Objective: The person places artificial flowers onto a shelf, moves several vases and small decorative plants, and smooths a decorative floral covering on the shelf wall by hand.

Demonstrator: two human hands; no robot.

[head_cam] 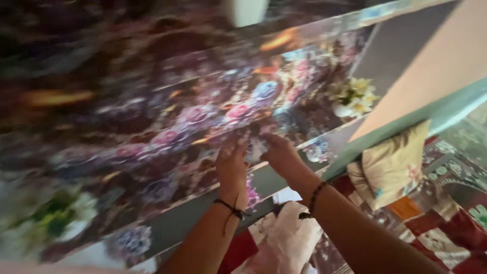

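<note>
Above you hangs a floral cloth [193, 127]; your left hand [232, 167] and right hand [284, 156] press against it, grip unclear.

Both hands [258, 162] on cloth [193, 116]; vase [350, 101] to rt, pillow [393, 162] below rt.

I saw a dark floral-printed cloth [203, 116] with pink, purple and blue blooms, and a beige patterned cushion [393, 162].
</note>
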